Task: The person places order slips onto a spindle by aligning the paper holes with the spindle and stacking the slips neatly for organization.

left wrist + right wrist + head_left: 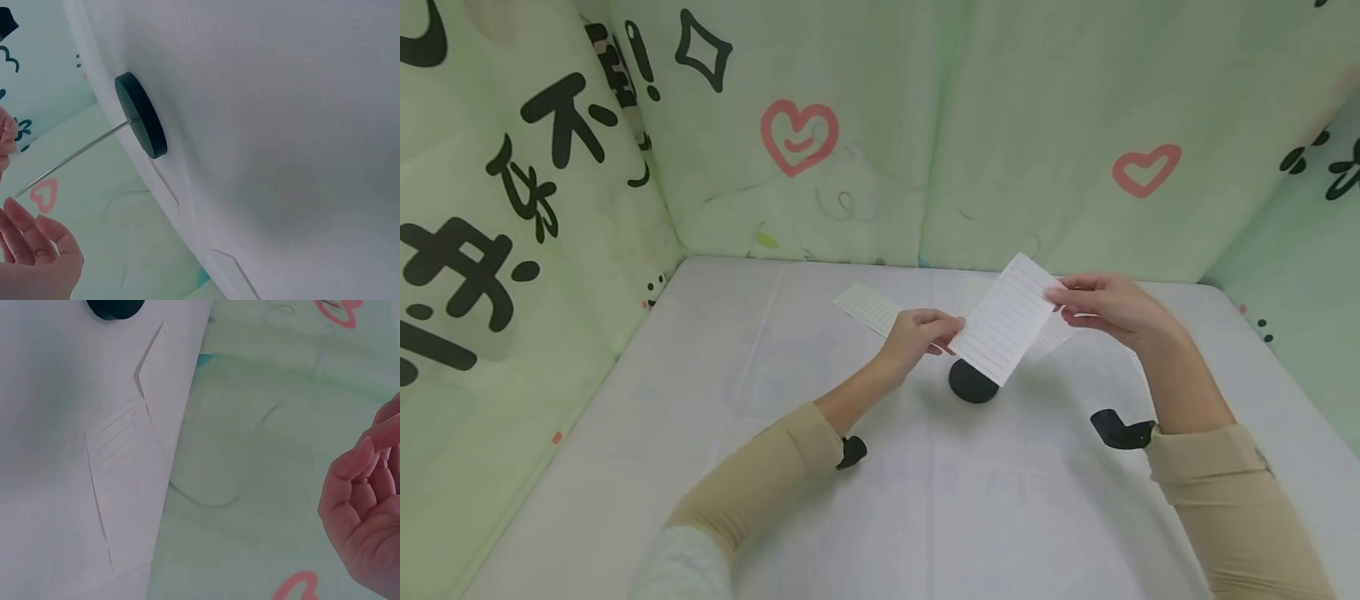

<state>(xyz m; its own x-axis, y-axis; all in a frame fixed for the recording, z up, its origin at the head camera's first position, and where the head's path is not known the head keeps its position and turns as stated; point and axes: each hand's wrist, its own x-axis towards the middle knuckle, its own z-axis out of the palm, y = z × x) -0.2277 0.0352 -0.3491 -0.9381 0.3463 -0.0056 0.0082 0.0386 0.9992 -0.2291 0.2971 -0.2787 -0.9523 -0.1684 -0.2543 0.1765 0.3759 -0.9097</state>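
Observation:
My two hands hold a lined white paper sheet (1009,321) tilted above the table. The left hand (917,337) has its fingertips at the sheet's left edge, and the right hand (1108,307) pinches the upper right edge. Below the sheet stands a paper spike with a round black base (973,383). In the left wrist view its thin metal rod (75,155) rises toward the fingers of the left hand (40,256). The held sheet cannot be made out in either wrist view, so whether the rod touches it I cannot tell.
Another lined sheet (867,307) lies at the back, left of the spike. Behind the held sheet lie more lined sheets (1054,335). The white table (647,433) is bordered by green printed curtains (880,167). Black wrist devices (1122,430) stick out at both cuffs.

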